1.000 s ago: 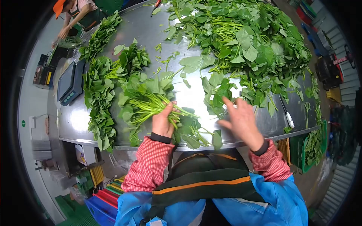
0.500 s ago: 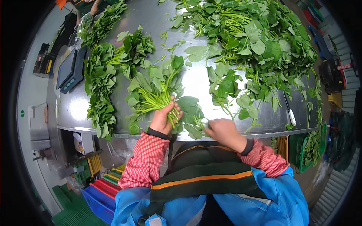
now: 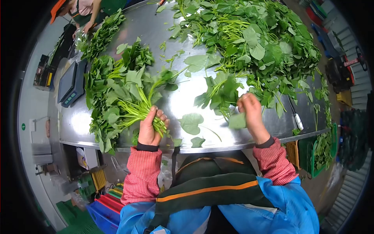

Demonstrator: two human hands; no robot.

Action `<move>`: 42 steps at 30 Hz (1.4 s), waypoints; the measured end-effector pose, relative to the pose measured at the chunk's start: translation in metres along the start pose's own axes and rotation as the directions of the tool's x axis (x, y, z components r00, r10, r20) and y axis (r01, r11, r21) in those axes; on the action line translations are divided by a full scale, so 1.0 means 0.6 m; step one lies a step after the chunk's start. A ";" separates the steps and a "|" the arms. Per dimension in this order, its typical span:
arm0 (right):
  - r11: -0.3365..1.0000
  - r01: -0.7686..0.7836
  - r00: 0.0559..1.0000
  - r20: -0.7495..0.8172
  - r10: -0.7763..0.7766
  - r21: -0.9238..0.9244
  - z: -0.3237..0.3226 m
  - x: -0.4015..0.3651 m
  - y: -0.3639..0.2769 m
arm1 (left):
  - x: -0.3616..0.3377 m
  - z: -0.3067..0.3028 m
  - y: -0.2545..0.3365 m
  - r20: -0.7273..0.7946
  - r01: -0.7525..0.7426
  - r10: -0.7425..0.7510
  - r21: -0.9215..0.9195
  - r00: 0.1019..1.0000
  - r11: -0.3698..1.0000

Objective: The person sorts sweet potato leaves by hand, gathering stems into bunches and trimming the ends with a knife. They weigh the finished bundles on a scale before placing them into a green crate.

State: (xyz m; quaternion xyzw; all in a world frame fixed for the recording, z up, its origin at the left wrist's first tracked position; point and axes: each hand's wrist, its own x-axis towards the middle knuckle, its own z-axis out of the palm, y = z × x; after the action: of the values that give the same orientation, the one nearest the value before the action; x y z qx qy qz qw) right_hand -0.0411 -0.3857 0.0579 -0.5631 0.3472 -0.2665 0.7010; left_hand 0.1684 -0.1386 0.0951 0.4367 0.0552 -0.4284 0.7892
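Note:
My left hand (image 3: 152,125) is wrapped round the stems of a bunch of leafy greens (image 3: 134,107), held over the left part of the metal table, its leaves pointing up and away. My right hand (image 3: 252,115) is raised at the right, fingers curled together. A blurred green leaf (image 3: 237,121) shows against its palm side, under the fingertips; I cannot tell what the fingers grip. Just beyond it lies a small clump of leafy stems (image 3: 223,91). Between my hands, a loose leaf with a long stalk (image 3: 191,123) and a smaller leaf (image 3: 198,142) rest near the front edge.
A big heap of greens (image 3: 269,46) covers the far right of the metal table (image 3: 175,103). More greens (image 3: 102,76) line the left side, beside a scale (image 3: 72,84). A white-handled knife (image 3: 299,121) lies at right. Another person's hand (image 3: 89,26) works at far left.
My left hand has moved left with the bunch. My right hand has gone right and up from the front edge, and a stalked leaf now lies between them. The other person has come further into view.

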 end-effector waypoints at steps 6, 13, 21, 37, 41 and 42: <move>0.998 -0.053 0.988 0.145 0.055 -0.018 -0.010 -0.002 -0.010 | -0.012 0.026 -0.055 -0.024 0.094 -0.092 0.100 0.995 0.991; 0.490 0.532 0.839 0.509 -0.193 -0.690 0.032 -0.045 0.009 | -0.007 0.066 -0.073 -0.086 -0.066 0.078 0.135 0.993 0.989; 0.181 0.533 0.789 0.408 -0.459 -0.826 0.023 0.106 0.000 | 0.019 -0.016 -0.085 -0.061 0.334 -0.329 0.124 0.942 0.934; -0.212 0.575 0.752 0.612 -0.245 -0.791 0.018 0.162 0.022 | 0.012 0.030 -0.079 0.008 0.190 -0.191 0.081 0.982 0.978; -0.145 0.636 0.634 0.620 -0.461 -0.758 0.038 0.120 -0.073 | -0.003 0.061 -0.067 0.006 0.087 -0.089 0.135 0.996 0.987; -0.136 0.625 0.638 0.604 -0.478 -0.768 0.045 0.110 -0.080 | -0.005 0.067 -0.067 0.026 0.071 -0.074 0.101 0.997 0.992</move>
State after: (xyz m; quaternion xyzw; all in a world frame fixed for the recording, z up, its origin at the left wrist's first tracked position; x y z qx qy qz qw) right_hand 0.0215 -0.4307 0.0954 -0.9686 0.1152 -0.2196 0.0155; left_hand 0.1257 -0.1765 0.0952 0.4669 0.0377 -0.4654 0.7510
